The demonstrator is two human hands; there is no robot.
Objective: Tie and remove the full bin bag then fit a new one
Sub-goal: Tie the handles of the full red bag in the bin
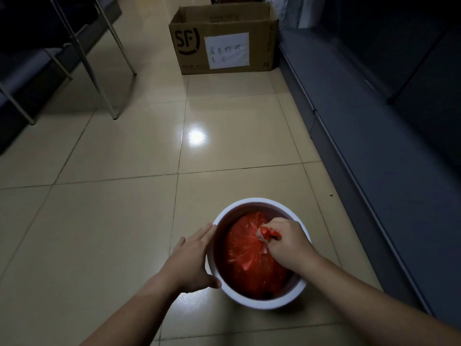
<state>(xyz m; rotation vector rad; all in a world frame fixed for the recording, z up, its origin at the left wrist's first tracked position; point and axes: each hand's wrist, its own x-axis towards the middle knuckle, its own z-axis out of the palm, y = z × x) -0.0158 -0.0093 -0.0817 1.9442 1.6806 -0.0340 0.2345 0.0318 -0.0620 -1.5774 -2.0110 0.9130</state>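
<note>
The bin bag [249, 250] sits inside the round white bin [259, 299] on the tiled floor [112, 221], low and right of centre in the view. The right hand [287, 242] is closed in a fist around the gathered neck of the bag, which bunches out between the thumb and curled fingers [270, 236] above the middle of the bin. The left hand [194, 258] lies against the outside of the bin's left wall, fingers spread and flat, the thumb hooked toward the near rim; it holds no part of the bag.

A dark grey cabinet [374, 146] runs close along the bin's right side, leaving only a narrow strip of floor there. To the left and ahead the floor is wide and bare up to a cardboard box [224, 46] at the far end and the metal legs of a chair [99, 71] at the upper left, both well apart from the bin.

The bag is thin, glossy red-orange plastic, creased into folds that fan out from the gripped neck, and it fills most of the bin's opening below the rim.
</note>
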